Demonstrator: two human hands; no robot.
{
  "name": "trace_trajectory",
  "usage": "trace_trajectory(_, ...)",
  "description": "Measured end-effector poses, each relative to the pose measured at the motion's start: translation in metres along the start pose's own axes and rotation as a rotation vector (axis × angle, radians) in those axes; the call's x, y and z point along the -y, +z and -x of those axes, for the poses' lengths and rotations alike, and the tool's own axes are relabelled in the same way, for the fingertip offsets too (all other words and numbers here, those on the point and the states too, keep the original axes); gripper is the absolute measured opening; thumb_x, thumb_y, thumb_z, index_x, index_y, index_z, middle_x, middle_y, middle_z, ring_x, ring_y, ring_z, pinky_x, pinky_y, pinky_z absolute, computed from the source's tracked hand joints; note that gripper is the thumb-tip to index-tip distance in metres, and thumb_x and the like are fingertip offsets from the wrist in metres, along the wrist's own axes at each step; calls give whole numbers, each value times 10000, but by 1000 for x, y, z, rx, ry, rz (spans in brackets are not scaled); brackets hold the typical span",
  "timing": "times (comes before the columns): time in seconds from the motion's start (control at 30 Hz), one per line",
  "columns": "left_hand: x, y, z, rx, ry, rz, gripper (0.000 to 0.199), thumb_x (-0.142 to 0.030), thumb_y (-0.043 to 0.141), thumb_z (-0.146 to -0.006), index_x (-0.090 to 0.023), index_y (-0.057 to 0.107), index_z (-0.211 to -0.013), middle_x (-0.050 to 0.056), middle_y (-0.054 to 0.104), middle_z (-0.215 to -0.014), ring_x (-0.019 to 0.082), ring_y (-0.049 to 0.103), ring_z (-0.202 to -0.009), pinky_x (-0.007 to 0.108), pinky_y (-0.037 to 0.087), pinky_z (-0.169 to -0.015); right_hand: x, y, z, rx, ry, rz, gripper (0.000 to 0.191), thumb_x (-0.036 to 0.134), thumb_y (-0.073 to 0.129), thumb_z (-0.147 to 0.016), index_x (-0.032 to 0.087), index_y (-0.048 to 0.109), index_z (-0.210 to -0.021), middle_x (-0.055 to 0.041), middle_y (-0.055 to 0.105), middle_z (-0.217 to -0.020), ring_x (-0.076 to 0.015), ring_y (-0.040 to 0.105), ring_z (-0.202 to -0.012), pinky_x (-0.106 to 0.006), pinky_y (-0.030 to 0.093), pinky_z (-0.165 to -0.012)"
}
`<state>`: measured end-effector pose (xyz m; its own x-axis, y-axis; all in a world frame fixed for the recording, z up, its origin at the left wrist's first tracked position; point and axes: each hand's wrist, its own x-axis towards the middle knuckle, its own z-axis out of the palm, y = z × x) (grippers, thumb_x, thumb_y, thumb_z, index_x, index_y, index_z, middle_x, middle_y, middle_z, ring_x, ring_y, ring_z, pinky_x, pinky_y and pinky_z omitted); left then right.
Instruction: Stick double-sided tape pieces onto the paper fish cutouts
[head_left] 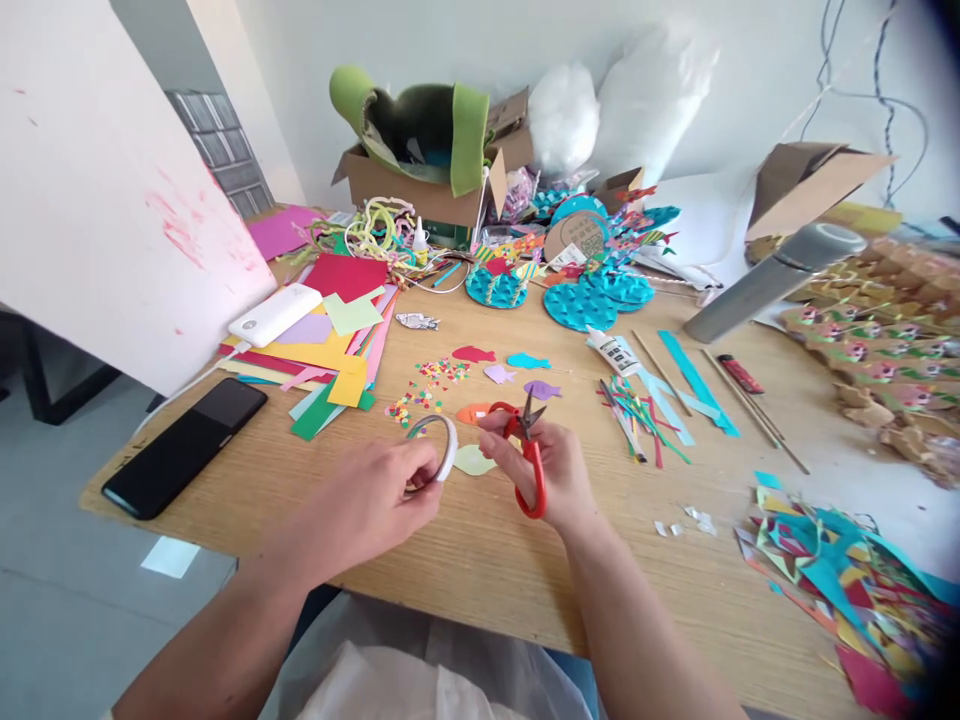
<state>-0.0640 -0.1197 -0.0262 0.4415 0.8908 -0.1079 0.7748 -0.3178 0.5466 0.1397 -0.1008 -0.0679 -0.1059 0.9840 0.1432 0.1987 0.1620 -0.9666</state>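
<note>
My left hand [379, 490] is closed on a roll of white tape [450, 448], which stands on edge between thumb and fingers. A pair of red-handled scissors [537, 485] is in my right hand [566, 475], blades pointing up and slightly parted. Below and just beyond the hands lie paper fish: a pale green fish [472, 461], an orange fish [469, 411] partly hidden by my right hand, a purple fish [542, 389], a lilac fish [498, 374], a blue fish [529, 360] and a red fish [474, 354]. Small coloured paper dots [420, 402] are scattered beside them.
Coloured paper sheets [349, 330], a power bank [274, 314] and a phone [185, 446] lie at left. Blue fish-decorated pieces [581, 302] stand behind. Thin paper strips [641, 415], a grey flask [772, 285] and a pile of paper scraps [847, 570] are at right.
</note>
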Motion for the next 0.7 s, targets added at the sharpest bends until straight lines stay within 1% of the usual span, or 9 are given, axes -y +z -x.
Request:
trace_trajectory(0.1,-5,5,-5,4,23,8,138,-266,484,-854,-208,509,-732,-28,618,-690,129,561,-635,248,325,-580,2,1,1,77,-62,38,159,286,677,-781,157,675,-874,-36,685,-806,-135,602,-667,-235,474,-612)
trace_trajectory(0.2,-8,6,-8,1,33,6,141,-242,493,-839,-202,503,-705,-20,617,-686,135,565,-646,248,338,-597,6,1,1,126,-92,71,74,233,655,-787,161,669,-789,-10,660,-725,-121,575,-646,-220,454,-616)
trace_trajectory(0.33,-10,6,-12,14,17,32,131,-242,504,-832,-204,512,-707,-17,617,-673,138,560,-622,249,342,-577,6,0,0,146,-94,97,40,165,626,-774,163,630,-734,10,636,-691,-107,550,-638,-203,428,-614)
trace_trajectory(0.43,-8,9,-14,18,12,143,105,-241,512,-830,-208,513,-729,-22,615,-672,132,570,-618,237,360,-566,5,-1,1,131,-71,105,44,149,605,-762,164,589,-724,17,606,-685,-100,526,-629,-199,409,-598)
trace_trajectory(0.5,-6,12,-17,32,6,286,39,-232,523,-826,-216,504,-796,-32,620,-669,126,586,-617,225,379,-564,5,-1,1,130,-61,101,65,156,602,-760,169,559,-713,25,571,-673,-94,496,-610,-196,392,-576)
trace_trajectory(0.53,-5,14,-19,44,-2,366,38,-228,526,-826,-222,497,-850,-37,627,-667,126,595,-615,219,386,-557,5,-1,1,134,-58,95,78,167,604,-762,172,545,-711,29,553,-667,-92,482,-602,-196,384,-565)
trace_trajectory(0.63,-1,20,-24,55,-35,568,237,-222,528,-832,-236,458,-1058,-37,673,-685,133,624,-634,214,413,-554,6,-1,2,142,-53,72,116,213,612,-781,178,520,-719,28,517,-672,-98,465,-605,-203,371,-549)
trace_trajectory(0.7,0,23,-26,40,-42,642,341,-232,530,-838,-240,433,-1165,-24,702,-724,132,626,-625,220,435,-560,6,-2,3,133,-58,62,135,245,617,-798,180,516,-734,20,520,-693,-106,473,-623,-213,381,-566)
